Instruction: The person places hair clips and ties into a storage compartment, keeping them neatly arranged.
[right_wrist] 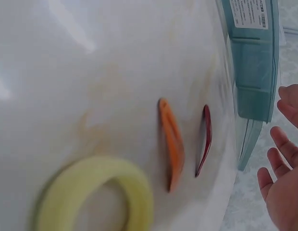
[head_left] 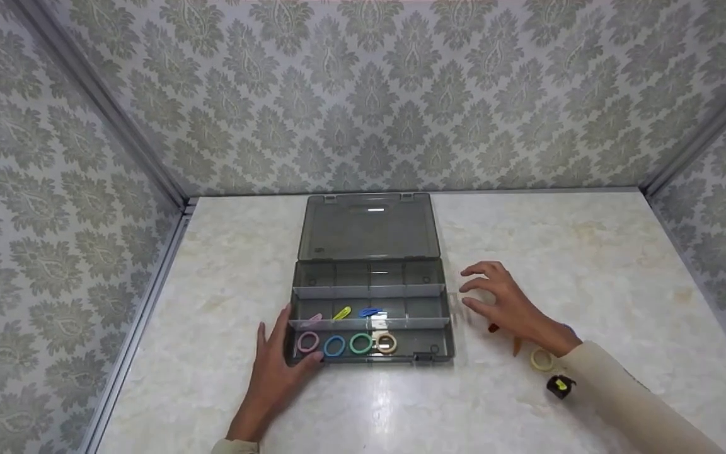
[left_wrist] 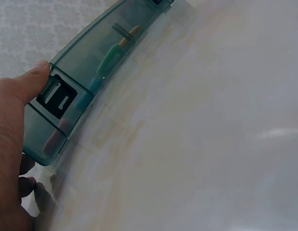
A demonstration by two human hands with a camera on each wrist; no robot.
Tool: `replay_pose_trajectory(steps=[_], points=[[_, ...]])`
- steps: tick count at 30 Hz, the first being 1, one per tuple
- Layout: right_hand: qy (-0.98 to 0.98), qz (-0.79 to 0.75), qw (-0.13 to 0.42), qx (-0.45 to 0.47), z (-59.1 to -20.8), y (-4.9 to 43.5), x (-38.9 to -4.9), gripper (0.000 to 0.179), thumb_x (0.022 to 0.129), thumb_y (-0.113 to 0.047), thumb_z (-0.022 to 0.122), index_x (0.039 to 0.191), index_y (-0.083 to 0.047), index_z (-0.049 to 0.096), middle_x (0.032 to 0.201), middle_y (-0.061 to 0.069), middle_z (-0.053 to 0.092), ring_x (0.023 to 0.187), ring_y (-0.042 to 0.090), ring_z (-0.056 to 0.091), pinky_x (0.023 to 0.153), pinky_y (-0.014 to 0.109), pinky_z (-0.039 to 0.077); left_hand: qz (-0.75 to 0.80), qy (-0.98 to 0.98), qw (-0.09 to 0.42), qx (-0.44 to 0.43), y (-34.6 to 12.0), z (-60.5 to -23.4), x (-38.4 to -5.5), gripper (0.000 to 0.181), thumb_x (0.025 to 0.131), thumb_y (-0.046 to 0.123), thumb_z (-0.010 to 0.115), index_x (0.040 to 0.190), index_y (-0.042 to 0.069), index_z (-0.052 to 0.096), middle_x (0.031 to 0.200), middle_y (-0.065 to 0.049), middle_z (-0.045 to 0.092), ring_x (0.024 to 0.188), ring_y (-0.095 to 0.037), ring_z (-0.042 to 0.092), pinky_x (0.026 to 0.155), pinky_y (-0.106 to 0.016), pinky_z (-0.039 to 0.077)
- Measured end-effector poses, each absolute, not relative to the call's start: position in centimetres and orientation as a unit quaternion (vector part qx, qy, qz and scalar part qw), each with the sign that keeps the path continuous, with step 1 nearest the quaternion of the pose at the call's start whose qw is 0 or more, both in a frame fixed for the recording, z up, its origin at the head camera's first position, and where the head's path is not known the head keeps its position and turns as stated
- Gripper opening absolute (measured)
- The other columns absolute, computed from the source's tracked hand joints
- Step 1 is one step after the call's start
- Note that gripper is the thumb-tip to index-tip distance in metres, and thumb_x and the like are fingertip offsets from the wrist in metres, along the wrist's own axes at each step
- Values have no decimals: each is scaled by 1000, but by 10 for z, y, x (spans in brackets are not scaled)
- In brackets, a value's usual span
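Observation:
A grey see-through compartment box (head_left: 414, 343) lies with its lid (head_left: 369, 227) folded back. My left hand (head_left: 275, 369) grips its front left corner, the thumb on the front wall beside a latch (left_wrist: 56, 96). Pink (head_left: 316, 318), yellow (head_left: 341, 313) and blue (head_left: 370, 312) hair clips lie in the middle row. Four-side front row holds hair ties: pink (head_left: 300, 342), blue (head_left: 326, 346), green (head_left: 352, 343) and beige (head_left: 378, 343). My right hand (head_left: 508, 306) hovers right of the box, fingers loosely bent, holding nothing. Below it lie a red clip (right_wrist: 206, 139) and an orange clip (right_wrist: 173, 144).
A pale yellow hair tie (head_left: 534, 360) lies near the right wrist. Beside the right sleeve is a small black item (head_left: 560, 386) with a yellow patch. Patterned walls (head_left: 369, 94) enclose the marbled table (head_left: 180, 353) at the back and sides.

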State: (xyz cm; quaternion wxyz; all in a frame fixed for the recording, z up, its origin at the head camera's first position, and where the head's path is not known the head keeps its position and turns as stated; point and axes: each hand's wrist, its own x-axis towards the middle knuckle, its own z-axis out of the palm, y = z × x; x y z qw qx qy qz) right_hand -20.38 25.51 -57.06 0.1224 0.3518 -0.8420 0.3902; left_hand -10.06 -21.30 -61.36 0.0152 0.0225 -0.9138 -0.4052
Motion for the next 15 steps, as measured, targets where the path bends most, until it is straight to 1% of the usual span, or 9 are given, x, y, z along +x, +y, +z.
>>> replay_pose_trajectory(steps=[5, 8, 11, 15], points=[[-850, 417, 97, 307, -575, 272, -194, 14, 96, 1, 84, 109, -4, 82, 135, 21, 68, 132, 40, 53, 110, 27, 42, -412, -911, 15, 18, -213, -614, -101, 110, 94, 65, 80, 178, 27, 21, 181, -11, 28, 168, -52, 0, 132, -76, 9], [-852, 436, 75, 280, -578, 280, -188, 13, 97, -1, 83, 110, -4, 82, 136, 19, 68, 134, 38, 52, 110, 17, 39, -416, -909, 21, 14, -214, -615, -101, 110, 94, 64, 80, 178, 27, 21, 181, -11, 28, 168, -51, 2, 134, -74, 7], [-851, 450, 59, 263, -581, 286, -182, 11, 98, -2, 83, 109, -5, 82, 135, 18, 69, 134, 36, 52, 110, 14, 37, -414, -910, 26, 9, -216, -616, -101, 110, 93, 63, 81, 178, 26, 21, 181, -12, 29, 168, -50, 4, 135, -71, 5], [-851, 456, 56, 252, -585, 291, -174, 14, 96, 0, 84, 107, -10, 83, 133, 17, 71, 131, 36, 53, 109, 14, 37, -412, -911, 34, 3, -217, -616, -100, 111, 93, 61, 83, 178, 23, 22, 180, -13, 31, 168, -49, 8, 137, -67, 3]])
